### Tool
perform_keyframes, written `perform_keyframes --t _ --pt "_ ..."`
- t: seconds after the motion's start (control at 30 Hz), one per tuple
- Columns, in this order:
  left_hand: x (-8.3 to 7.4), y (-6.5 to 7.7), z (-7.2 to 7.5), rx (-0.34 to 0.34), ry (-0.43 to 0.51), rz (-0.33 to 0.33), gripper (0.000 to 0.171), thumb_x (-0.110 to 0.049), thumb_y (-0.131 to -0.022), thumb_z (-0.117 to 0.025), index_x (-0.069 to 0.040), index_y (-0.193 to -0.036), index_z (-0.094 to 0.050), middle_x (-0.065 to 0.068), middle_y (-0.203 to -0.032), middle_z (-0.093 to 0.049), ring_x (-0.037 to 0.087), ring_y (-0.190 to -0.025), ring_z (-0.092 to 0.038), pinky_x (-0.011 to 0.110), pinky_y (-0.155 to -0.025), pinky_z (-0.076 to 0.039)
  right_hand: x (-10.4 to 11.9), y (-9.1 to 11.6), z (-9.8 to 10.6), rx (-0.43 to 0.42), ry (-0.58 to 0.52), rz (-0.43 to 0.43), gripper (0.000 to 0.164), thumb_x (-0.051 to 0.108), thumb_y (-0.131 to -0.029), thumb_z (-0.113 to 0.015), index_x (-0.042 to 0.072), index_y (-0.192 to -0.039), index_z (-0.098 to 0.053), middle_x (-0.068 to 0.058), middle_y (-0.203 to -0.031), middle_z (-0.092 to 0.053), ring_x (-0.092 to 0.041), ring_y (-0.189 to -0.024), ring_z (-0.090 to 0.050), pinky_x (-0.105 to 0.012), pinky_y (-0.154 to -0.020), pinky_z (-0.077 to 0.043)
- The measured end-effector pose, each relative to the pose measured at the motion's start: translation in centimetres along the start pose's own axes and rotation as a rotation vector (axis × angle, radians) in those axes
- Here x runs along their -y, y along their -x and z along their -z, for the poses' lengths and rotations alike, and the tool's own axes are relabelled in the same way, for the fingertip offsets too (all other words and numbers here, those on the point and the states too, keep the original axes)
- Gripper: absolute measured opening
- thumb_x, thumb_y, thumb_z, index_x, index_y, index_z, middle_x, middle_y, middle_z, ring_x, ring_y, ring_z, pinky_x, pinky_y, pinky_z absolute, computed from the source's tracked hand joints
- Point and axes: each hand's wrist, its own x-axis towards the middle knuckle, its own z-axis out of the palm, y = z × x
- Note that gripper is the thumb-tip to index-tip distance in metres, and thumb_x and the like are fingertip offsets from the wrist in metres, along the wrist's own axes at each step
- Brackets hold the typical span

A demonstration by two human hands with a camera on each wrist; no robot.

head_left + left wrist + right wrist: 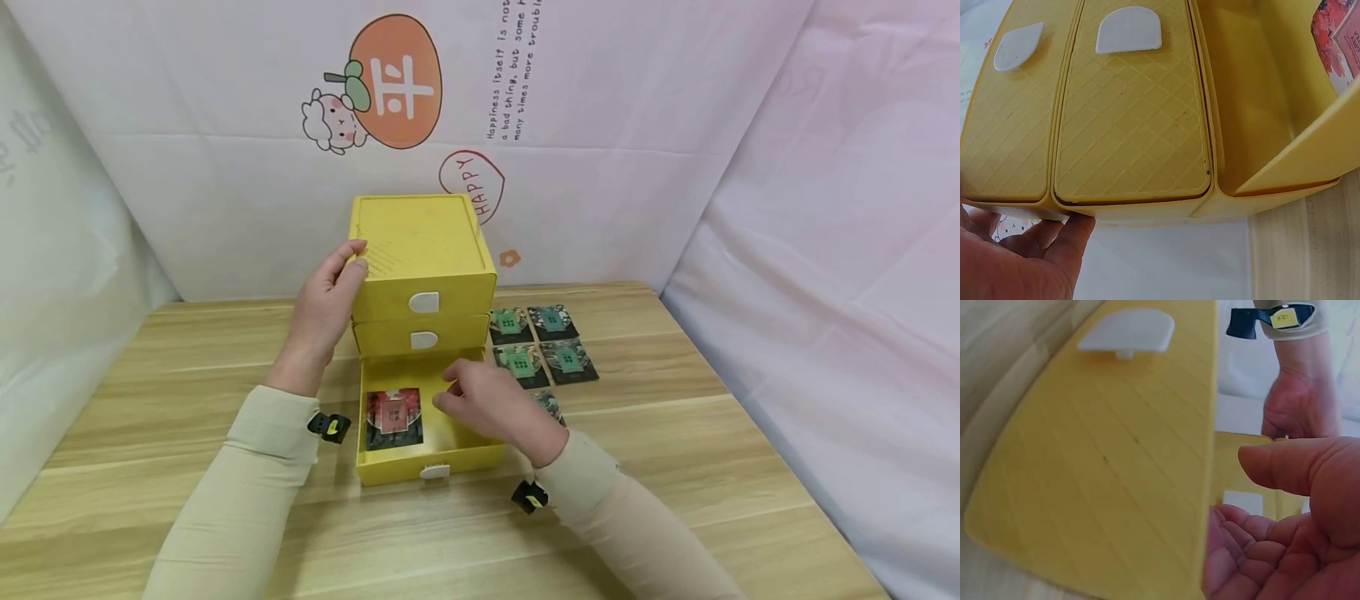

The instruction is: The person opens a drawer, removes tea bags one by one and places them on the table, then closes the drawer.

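A yellow three-tier drawer box (423, 237) stands on the table, its bottom drawer (468, 458) pulled out and the two upper drawers closed. My left hand (326, 300) rests against the box's upper left side, fingertips at the top edge. Inside the bottom drawer, at the left, a square card (393, 417) with a red picture lies flat. Over the drawer's right part hovers my right hand (491, 400), palm down, fingers loosely bent. In the right wrist view its thumb (1279, 465) stands apart from the fingers, with nothing between them.
Several square cards with green pictures lie right of the box, among them a front one (519, 364) and a back one (553, 322); another is partly hidden by my right hand. The wooden table (675, 467) meets a white printed cloth (585, 208) behind the box.
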Motion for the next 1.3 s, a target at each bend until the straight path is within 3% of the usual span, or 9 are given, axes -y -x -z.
perform_keyframes --t 0.33,0.53,0.73,0.83,0.93,1.07,1.3 --pt "0.0 0.1 0.0 0.0 0.011 0.0 0.056 -0.056 -0.106 -0.044 -0.032 -0.157 -0.049 -0.007 -0.166 -0.037 0.022 -0.135 -0.043 0.047 -0.107 -0.036 -0.1 -1.3 -1.3 0.189 -0.198 -0.011 0.056 0.029 -0.103 -0.064 -0.002 -0.149 -0.053 -0.017 -0.141 -0.064 -0.027 -0.127 -0.062 -0.046 -0.106 -0.051" --pt "0.0 0.1 0.0 -0.003 0.007 -0.002 0.056 -0.056 -0.106 -0.043 -0.032 -0.157 -0.048 -0.006 -0.166 -0.038 0.022 -0.136 -0.043 0.047 -0.107 -0.036 -0.2 -1.7 -1.8 0.227 -0.254 -0.064 0.062 0.029 -0.101 -0.069 -0.002 -0.151 -0.05 -0.02 -0.147 -0.059 -0.032 -0.132 -0.059 -0.049 -0.109 -0.049" --pt "0.0 0.0 -0.1 -0.01 0.0 -0.003 0.056 -0.056 -0.106 -0.043 -0.032 -0.157 -0.049 -0.005 -0.165 -0.04 0.023 -0.13 -0.044 0.045 -0.103 -0.037 -0.5 -1.9 -2.2 0.219 -0.384 -0.129 0.067 0.032 -0.098 -0.073 -0.002 -0.151 -0.049 -0.018 -0.151 -0.054 -0.032 -0.132 -0.056 -0.051 -0.112 -0.045" --pt "0.0 0.0 0.0 -0.008 -0.002 -0.004 0.057 -0.057 -0.106 -0.043 -0.032 -0.157 -0.048 -0.005 -0.165 -0.04 0.023 -0.127 -0.044 0.043 -0.099 -0.036 -0.7 -2.1 -2.4 0.221 -0.47 -0.153 0.069 0.031 -0.097 -0.074 -0.002 -0.152 -0.047 -0.019 -0.15 -0.053 -0.031 -0.123 -0.06 -0.05 -0.108 -0.048" --pt "0.0 0.0 0.0 -0.007 -0.005 -0.006 0.057 -0.057 -0.106 -0.043 -0.032 -0.157 -0.048 -0.005 -0.164 -0.04 0.023 -0.123 -0.044 0.042 -0.096 -0.035 -0.8 -2.3 -2.5 0.236 -0.566 -0.172 0.072 0.027 -0.096 -0.076 -0.003 -0.153 -0.044 -0.017 -0.128 -0.062 -0.027 -0.1 -0.063 -0.043 -0.094 -0.053" --pt "0.0 0.0 0.0 -0.005 -0.007 -0.005 0.057 -0.056 -0.106 -0.043 -0.032 -0.157 -0.048 -0.004 -0.164 -0.04 0.024 -0.121 -0.043 0.042 -0.094 -0.034 -0.9 -2.5 -2.7 0.258 -0.671 -0.192 0.075 0.023 -0.096 -0.076 -0.004 -0.156 -0.039 -0.011 -0.103 -0.06 -0.022 -0.078 -0.056 -0.035 -0.075 -0.052" --pt "-0.1 0.1 0.0 -0.007 -0.01 -0.001 0.056 -0.056 -0.106 -0.043 -0.032 -0.157 -0.048 -0.005 -0.165 -0.039 0.023 -0.125 -0.044 0.042 -0.096 -0.035 -0.6 -2.7 -3.0 0.303 -0.768 -0.206 0.08 0.021 -0.096 -0.074 -0.003 -0.159 -0.032 -0.01 -0.1 -0.057 -0.019 -0.072 -0.054 -0.031 -0.069 -0.052"
